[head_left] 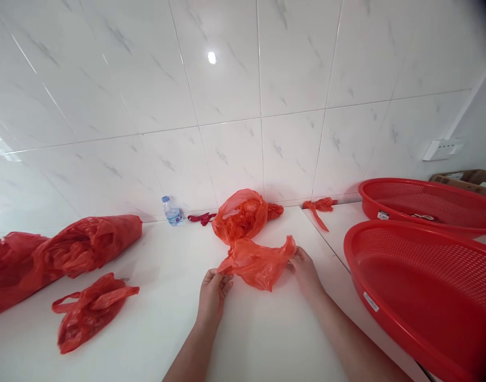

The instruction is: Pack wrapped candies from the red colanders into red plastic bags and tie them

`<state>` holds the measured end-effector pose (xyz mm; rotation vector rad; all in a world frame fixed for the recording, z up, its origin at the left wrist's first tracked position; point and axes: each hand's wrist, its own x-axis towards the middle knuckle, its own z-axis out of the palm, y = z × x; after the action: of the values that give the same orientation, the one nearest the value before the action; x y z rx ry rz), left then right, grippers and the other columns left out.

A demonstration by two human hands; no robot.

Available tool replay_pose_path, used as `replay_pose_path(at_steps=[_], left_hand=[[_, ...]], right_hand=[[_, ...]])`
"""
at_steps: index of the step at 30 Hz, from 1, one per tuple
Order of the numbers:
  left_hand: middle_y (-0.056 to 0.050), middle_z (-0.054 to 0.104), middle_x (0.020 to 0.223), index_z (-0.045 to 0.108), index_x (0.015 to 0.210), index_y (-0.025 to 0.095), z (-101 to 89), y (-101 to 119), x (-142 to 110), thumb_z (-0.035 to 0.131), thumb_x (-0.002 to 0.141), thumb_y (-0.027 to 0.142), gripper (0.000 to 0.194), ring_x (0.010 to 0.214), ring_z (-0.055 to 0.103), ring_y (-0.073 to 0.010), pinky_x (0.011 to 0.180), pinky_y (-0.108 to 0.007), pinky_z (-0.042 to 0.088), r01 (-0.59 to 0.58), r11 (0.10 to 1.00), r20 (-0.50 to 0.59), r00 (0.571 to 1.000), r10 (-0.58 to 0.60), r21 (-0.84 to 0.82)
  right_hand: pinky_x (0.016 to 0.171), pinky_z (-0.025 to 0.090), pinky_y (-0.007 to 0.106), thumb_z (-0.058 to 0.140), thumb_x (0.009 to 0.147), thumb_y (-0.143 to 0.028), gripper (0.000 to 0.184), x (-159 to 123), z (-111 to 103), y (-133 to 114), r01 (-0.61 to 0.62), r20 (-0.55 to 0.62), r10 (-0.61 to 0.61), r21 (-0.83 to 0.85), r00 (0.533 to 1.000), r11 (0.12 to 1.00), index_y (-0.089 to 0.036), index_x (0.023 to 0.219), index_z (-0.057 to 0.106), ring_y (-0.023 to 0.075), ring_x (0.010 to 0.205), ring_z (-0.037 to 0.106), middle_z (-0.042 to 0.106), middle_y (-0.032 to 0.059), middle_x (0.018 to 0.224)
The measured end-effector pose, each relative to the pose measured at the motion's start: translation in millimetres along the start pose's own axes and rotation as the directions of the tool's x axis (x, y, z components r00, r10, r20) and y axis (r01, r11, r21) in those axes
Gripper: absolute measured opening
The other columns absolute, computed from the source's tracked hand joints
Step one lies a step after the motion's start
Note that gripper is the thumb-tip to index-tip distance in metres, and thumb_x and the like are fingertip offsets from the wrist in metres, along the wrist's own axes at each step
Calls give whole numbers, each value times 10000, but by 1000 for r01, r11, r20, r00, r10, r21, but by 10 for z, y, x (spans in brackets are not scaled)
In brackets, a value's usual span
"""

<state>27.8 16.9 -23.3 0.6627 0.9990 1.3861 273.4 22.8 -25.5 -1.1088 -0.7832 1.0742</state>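
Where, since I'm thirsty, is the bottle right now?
In the head view, the bottle sits left of centre by the tiled wall, just left of the dark red strip.

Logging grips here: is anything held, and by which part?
A red plastic bag: the left-hand fingers pinch its left end, the right-hand fingers its right.

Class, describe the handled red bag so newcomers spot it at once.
Start at the white table below the tiled wall. In front of a bulging red bundle, a thin red bag stretches between left hand and right hand. It alone is held; the other red bags lie untouched.
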Motion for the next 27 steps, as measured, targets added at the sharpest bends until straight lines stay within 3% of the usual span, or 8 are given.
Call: replay_pose_path(at_steps=[4,7,8,13,16,19,24,27], left_hand=[[47,582,704,479,968,230,75,-107,-43,690,653,250,380,561,548,-96,560,-227,452,-99,961,63,994,86,259],[59,573,694,390,1269,269,113,-180,-48,680,624,214,710,563,529,-113,549,-228,415,-223,868,169,972,163,444],[51,577,698,392,1296,266,117,-195,-46,681,627,215,730,590,539,-124,563,-234,414,-253,835,219,962,163,488],[-27,611,779,650,932,197,113,-138,-117,652,741,351,245,702,556,-165,643,-267,424,-343,779,484,873,58,525],[-50,611,853,672,840,191,142,-53,-238,614,791,402,225,756,556,-178,692,-280,430,-424,769,612,789,56,478],[-57,620,858,677,831,194,179,-49,-334,642,773,397,214,736,559,-176,677,-282,436,-418,758,655,755,-16,501],[-32,645,697,592,685,192,158,-178,-250,694,708,347,187,644,591,-168,621,-274,440,-313,788,573,817,-61,531],[5,597,586,529,607,190,108,-164,-124,673,697,364,243,539,523,-126,535,-233,385,-292,759,385,921,59,582]], right_hand=[[511,364,235,621,741,-528,350,-80,-1,0,50,-130,-87,-269,988,962,-223,862,499,114,535,450,489,-53,621],[463,343,241,558,765,-593,381,-161,26,0,17,-102,-47,-277,994,961,-234,811,439,118,473,414,433,-68,551],[459,347,244,538,775,-603,385,-192,42,-3,14,-109,-46,-277,993,961,-237,808,424,123,474,425,446,-63,558],[532,396,258,532,798,-557,361,-365,158,-58,148,-134,-224,-428,965,891,-240,921,410,138,551,490,548,-32,668],[601,433,281,589,748,-549,454,-424,225,-73,144,-93,-225,-524,970,839,-242,1041,428,155,657,550,621,34,942],[652,445,291,662,678,-499,544,-411,255,-24,121,-45,-184,-598,982,793,-247,1115,457,194,819,584,576,64,1112],[601,404,267,558,732,-318,170,-270,159,91,130,-3,-182,-687,983,715,-226,874,543,166,754,557,576,45,976],[547,346,254,535,700,-262,96,-162,18,91,93,-62,-180,-669,982,738,-214,782,552,154,673,513,574,36,846]])
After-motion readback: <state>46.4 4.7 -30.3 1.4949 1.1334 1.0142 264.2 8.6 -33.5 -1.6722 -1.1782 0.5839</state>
